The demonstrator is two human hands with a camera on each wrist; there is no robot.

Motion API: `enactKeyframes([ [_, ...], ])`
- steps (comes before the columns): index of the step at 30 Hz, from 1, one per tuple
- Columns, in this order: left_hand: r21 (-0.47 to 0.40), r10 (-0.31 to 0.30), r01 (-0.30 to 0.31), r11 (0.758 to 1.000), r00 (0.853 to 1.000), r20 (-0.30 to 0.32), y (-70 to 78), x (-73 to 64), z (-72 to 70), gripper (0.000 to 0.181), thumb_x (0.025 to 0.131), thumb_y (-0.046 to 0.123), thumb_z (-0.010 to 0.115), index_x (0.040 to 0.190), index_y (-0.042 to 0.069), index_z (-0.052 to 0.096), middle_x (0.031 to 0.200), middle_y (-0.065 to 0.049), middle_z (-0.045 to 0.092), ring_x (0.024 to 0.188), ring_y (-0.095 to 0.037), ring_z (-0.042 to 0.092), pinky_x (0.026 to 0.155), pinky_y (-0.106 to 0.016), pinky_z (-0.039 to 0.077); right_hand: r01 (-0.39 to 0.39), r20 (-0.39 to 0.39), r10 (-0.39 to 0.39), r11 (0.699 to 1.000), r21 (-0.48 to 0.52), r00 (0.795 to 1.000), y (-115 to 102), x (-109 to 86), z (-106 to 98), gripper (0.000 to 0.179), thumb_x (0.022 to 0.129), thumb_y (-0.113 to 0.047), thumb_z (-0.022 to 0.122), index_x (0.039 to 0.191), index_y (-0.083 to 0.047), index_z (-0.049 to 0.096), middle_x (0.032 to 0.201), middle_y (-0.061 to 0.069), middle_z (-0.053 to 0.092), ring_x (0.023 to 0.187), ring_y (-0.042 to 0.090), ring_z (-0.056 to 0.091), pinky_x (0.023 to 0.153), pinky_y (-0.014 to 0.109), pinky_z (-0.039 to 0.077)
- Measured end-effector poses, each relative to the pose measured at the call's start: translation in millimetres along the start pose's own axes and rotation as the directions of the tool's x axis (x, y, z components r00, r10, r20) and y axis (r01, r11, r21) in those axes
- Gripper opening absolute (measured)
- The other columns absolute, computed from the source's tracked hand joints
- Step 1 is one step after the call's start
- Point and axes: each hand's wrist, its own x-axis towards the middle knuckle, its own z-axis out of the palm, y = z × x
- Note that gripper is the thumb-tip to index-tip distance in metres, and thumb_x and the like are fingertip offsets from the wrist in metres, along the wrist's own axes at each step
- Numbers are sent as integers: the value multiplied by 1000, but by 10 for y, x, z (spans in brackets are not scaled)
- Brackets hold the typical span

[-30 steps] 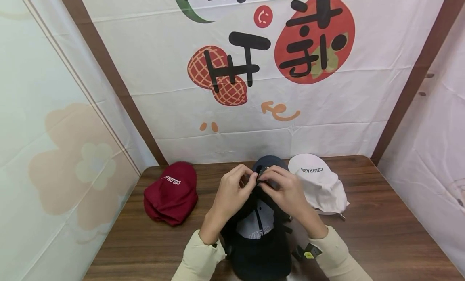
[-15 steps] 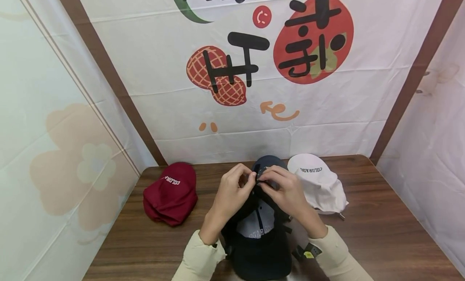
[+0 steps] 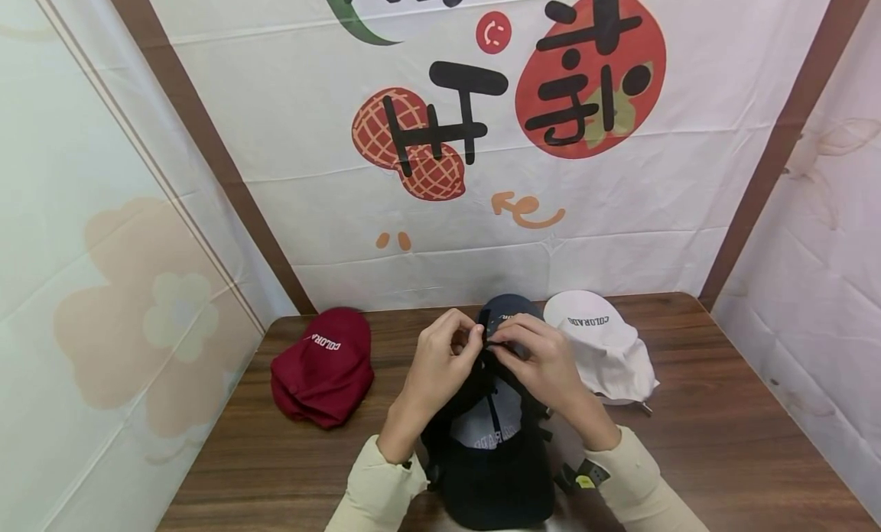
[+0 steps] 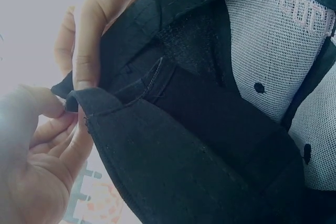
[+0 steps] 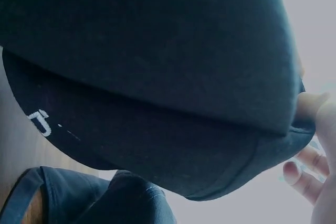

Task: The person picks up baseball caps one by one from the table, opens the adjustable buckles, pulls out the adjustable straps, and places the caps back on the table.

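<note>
In the head view, a black baseball cap (image 3: 494, 482) is held at the middle of the table, its brim toward me and its inside facing up. Pale mesh lining (image 4: 273, 40) with reversed lettering shows inside it in the left wrist view. My left hand (image 3: 440, 360) pinches the cap's back strap (image 3: 485, 319) between thumb and fingers. From the other side, my right hand (image 3: 540, 358) pinches the same strap, fingertips close to the left ones. The strap's fastening is too small and partly covered to make out. In the right wrist view, the cap's dark outside (image 5: 157, 40) fills most of the picture.
A dark red cap (image 3: 323, 368) lies on the wooden table (image 3: 716, 425) at the left. Behind the hands is a navy cap (image 3: 511, 304), partly hidden, and a white cap (image 3: 602, 348) lies to its right. A printed cloth (image 3: 330, 234) hangs behind the table.
Between my fingertips the dark strap end has shifted slightly left and stands more upright than a second ago. Both hands keep nearly the same place, and the black cap has turned very slightly.
</note>
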Motion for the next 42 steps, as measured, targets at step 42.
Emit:
enactKeyframes([
  [42, -225, -160, 146, 963, 986, -44, -141, 50, -45, 14, 107, 10, 64, 95, 3, 66, 76, -11, 65, 51, -13, 64, 49, -26, 57, 8, -18, -8, 1000, 17, 1000, 29, -29, 14, 23, 80, 4, 89, 92, -13, 80, 95, 1, 77, 78, 13, 69, 55, 18, 44],
])
